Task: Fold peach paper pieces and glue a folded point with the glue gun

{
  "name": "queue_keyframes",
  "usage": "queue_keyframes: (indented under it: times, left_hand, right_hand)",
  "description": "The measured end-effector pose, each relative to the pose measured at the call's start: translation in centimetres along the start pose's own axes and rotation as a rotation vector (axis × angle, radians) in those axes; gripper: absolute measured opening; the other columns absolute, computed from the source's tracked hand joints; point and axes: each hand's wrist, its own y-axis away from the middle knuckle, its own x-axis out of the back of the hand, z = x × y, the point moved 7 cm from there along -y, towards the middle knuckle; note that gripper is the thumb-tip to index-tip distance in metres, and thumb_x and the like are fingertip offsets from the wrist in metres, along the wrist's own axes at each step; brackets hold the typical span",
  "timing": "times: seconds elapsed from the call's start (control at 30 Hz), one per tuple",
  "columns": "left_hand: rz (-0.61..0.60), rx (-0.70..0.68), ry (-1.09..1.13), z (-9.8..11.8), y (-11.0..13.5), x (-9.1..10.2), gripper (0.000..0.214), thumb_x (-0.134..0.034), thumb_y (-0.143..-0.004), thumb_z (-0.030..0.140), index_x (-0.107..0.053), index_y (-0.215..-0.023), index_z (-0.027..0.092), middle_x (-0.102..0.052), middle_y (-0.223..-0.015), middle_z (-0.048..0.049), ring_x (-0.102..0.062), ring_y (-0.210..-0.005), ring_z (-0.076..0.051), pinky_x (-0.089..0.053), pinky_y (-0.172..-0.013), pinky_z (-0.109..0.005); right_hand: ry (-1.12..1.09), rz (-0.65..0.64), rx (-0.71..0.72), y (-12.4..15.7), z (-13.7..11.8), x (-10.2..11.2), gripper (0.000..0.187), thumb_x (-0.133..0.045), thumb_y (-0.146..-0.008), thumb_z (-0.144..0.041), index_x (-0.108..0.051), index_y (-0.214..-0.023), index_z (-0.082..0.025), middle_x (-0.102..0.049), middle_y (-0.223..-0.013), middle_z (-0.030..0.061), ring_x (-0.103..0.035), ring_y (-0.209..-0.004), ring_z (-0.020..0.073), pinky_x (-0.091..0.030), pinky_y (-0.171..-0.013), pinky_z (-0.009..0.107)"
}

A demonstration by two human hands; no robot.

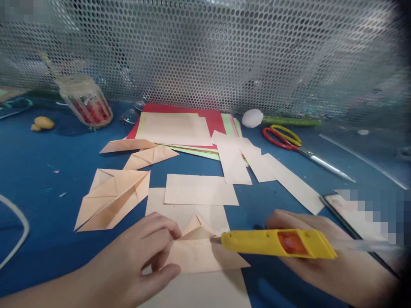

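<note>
Pinning a folded peach paper piece [199, 252] against the blue table [41, 192], the left hand [141, 261] is curling its fingers and thumb closed on the piece's left edge, keeping it flat. The right hand [324, 256] is wrapping loosely around a yellow glue tool [279, 243], holding it level so its nozzle is meeting the raised flap at the fold. Flat peach sheets [201, 190] are lying just behind; 2 finished folded shapes [112, 199] are resting to the left, and scissors [298, 147] are lying well apart.
</note>
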Motion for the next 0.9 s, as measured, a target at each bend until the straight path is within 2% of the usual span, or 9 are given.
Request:
queue_keyframes:
  times: [0.17,0.33,0.5,0.67,0.8,0.9]
  left_hand:
    - [0.005,-0.013,0.008,0.0,0.0,0.0,0.028,-0.058,-0.087,0.010,-0.038,-0.073,0.023,-0.063,-0.104,0.0096,-0.062,-0.100,-0.010,-0.044,-0.077,-0.018]
    - [0.001,0.000,0.017,0.0,0.1,-0.1,0.028,-0.056,-0.088,0.010,-0.037,-0.074,0.024,-0.062,-0.106,0.0098,-0.062,-0.102,-0.011,-0.044,-0.080,-0.018]
    - [0.003,0.008,0.007,-0.1,0.3,-0.3,0.027,-0.056,-0.087,0.010,-0.036,-0.075,0.024,-0.063,-0.106,0.0098,-0.061,-0.103,-0.011,-0.044,-0.081,-0.019]
    - [0.010,0.057,0.010,-0.5,0.4,-0.2,0.022,-0.056,-0.086,0.012,-0.039,-0.081,0.026,-0.064,-0.106,0.0065,-0.063,-0.092,-0.013,-0.048,-0.077,-0.022]
    - [-0.011,0.140,0.022,-0.7,0.5,-0.2,0.020,-0.059,-0.084,0.014,-0.051,-0.095,0.029,-0.063,-0.098,0.0068,-0.063,-0.080,-0.011,-0.051,-0.069,-0.019]
    - [0.037,0.199,0.055,-0.7,0.5,0.0,0.029,-0.059,-0.084,0.018,-0.058,-0.108,0.034,-0.065,-0.097,0.0077,-0.064,-0.081,-0.012,-0.053,-0.075,-0.020]
  right_hand:
    - [0.018,0.021,0.053,-0.4,-0.5,0.0,0.015,-0.048,-0.088,-0.016,-0.043,-0.078,-0.027,-0.053,-0.057,-0.0066,-0.051,-0.038,0.0115,-0.035,-0.037,0.024]
    - [-0.002,0.014,0.111,-1.4,-2.0,0.5,0.015,-0.050,-0.086,-0.015,-0.046,-0.077,-0.026,-0.058,-0.056,-0.0064,-0.055,-0.037,0.0098,-0.037,-0.036,0.020]
    - [0.015,0.057,0.178,-1.2,-3.8,-0.3,0.014,-0.042,-0.098,-0.023,-0.051,-0.088,-0.024,-0.060,-0.062,-0.0038,-0.057,-0.043,0.0131,-0.041,-0.042,0.024]
    - [0.026,0.065,0.173,-0.5,-4.4,-1.7,0.016,-0.038,-0.101,-0.017,-0.050,-0.094,-0.024,-0.057,-0.064,-0.0040,-0.054,-0.045,0.0132,-0.036,-0.045,0.025]
    - [0.025,0.085,0.159,-0.8,-4.1,-0.9,0.010,-0.042,-0.095,-0.018,-0.050,-0.096,-0.025,-0.060,-0.065,-0.0042,-0.057,-0.044,0.0132,-0.039,-0.043,0.024]
    - [-0.051,0.071,0.042,-1.0,-2.6,-0.2,0.009,-0.047,-0.091,-0.019,-0.052,-0.092,-0.026,-0.064,-0.067,-0.0047,-0.062,-0.047,0.0123,-0.043,-0.044,0.023]
